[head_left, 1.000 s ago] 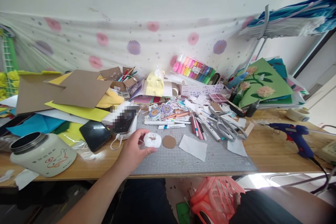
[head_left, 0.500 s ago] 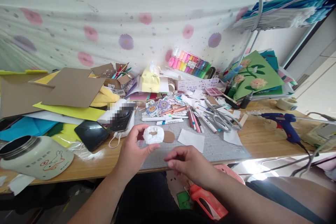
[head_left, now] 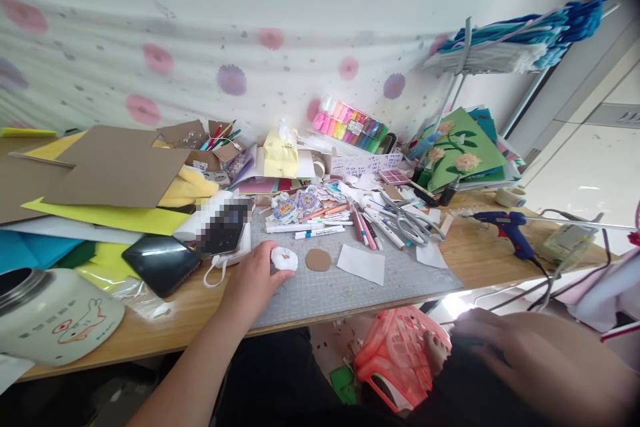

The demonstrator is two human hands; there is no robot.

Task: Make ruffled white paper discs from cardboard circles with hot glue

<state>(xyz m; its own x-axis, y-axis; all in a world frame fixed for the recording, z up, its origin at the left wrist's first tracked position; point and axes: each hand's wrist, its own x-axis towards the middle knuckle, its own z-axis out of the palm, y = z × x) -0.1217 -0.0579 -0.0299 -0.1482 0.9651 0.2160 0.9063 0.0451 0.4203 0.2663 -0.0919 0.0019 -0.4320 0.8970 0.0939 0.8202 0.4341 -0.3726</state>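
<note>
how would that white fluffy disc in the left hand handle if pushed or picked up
The white fluffy disc looks soft and probably light, pinched by the left hand. Its fuzzy surface would likely squash rather than slip, and, being flattish, it should drag on the cutting mat, not roll.

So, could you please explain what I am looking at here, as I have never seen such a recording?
There is no machine here. A person wears a camera on the head, so the single view looks forward and down at their own bare hands. The left hand pinches a small white puff at the left edge of a grey mat on a cluttered wooden table. Beside the puff lie a brown disc and a paper scrap. Further back are markers, scissors and a blue glue gun. The right hand is low, below the table edge by a pink basket, and is too blurred to tell if it holds anything.
</note>
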